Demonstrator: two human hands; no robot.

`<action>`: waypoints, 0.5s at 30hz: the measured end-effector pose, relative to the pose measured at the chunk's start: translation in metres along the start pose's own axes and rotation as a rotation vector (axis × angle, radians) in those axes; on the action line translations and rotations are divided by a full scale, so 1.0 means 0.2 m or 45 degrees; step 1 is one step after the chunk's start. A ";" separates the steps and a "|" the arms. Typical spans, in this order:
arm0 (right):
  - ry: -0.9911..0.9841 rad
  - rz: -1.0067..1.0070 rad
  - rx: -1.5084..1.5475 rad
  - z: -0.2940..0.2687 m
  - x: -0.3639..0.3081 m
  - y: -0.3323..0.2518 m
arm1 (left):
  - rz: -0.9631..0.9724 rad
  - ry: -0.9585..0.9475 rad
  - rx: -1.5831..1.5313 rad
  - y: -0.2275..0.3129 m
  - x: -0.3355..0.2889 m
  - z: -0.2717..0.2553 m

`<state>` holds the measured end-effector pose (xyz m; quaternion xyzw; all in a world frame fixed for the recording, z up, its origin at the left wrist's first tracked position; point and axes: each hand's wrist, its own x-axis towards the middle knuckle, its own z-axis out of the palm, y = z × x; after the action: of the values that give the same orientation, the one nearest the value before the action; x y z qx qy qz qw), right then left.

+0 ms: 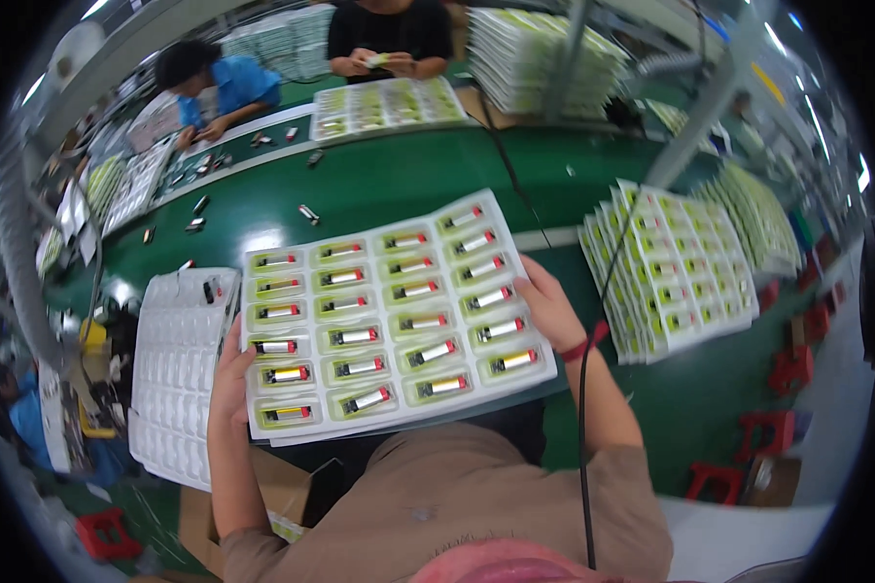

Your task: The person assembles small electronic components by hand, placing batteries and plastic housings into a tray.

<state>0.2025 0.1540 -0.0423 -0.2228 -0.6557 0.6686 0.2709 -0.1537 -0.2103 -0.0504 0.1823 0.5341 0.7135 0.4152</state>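
Observation:
Both my hands hold a white plastic blister tray (388,335) in front of my body. Its rows of pockets are filled with small battery-like cells (360,366), silver with red ends, lying on yellow-green pads. My left hand (231,374) grips the left edge, its thumb over the rim and its other fingers mostly hidden underneath. At the right edge, my right hand (551,306) is closed on the rim with the thumb on top. A second tray edge seems to show under the front of the held one.
Pale trays (180,340) with mostly bare pockets lie at left. Stacked filled trays (671,272) stand at right. Loose cells (308,214) lie on the green bench (408,175). Two people work across it, near another filled tray (389,107). A black cable (583,437) hangs by my right arm.

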 end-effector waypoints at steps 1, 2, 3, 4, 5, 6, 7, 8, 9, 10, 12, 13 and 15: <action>0.011 0.053 0.038 0.02 0.00 -0.04 | 0.036 -0.046 -0.006 0.00 0.01 0.01; 0.013 0.005 -0.037 0.01 0.01 -0.01 | 0.048 0.017 0.018 0.05 -0.04 0.08; 0.002 -0.057 -0.140 0.01 0.04 -0.01 | 0.006 -0.040 0.056 0.09 -0.08 0.15; -0.035 -0.116 -0.211 0.03 0.05 -0.05 | 0.073 -0.023 0.049 0.13 -0.12 0.19; -0.039 -0.119 -0.208 0.04 0.06 -0.08 | 0.150 -0.003 0.037 0.14 -0.14 0.22; -0.007 -0.102 -0.259 0.05 0.02 -0.15 | 0.135 -0.072 0.033 0.13 -0.07 0.18; 0.034 -0.093 -0.261 0.05 0.02 -0.17 | 0.114 -0.108 0.038 0.12 -0.05 0.17; 0.016 -0.054 -0.206 0.06 0.01 -0.20 | 0.115 -0.077 0.051 0.13 -0.05 0.18; -0.007 -0.015 -0.150 0.06 -0.01 -0.23 | 0.116 -0.042 0.063 0.14 -0.05 0.19; 0.005 -0.020 -0.176 0.06 -0.03 -0.26 | 0.104 -0.036 0.092 0.15 -0.04 0.19; 0.034 -0.061 -0.204 0.04 -0.04 -0.27 | 0.095 -0.061 0.051 0.16 -0.04 0.19; 0.046 -0.101 -0.229 0.04 -0.05 -0.28 | 0.091 -0.069 0.011 0.17 -0.04 0.19; 0.061 -0.088 -0.226 0.05 -0.08 -0.34 | 0.101 -0.076 0.013 0.19 -0.04 0.20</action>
<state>0.2125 0.1355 0.0245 -0.2393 -0.7130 0.5925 0.2886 -0.1353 -0.1957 0.0006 0.2267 0.5173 0.7210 0.4014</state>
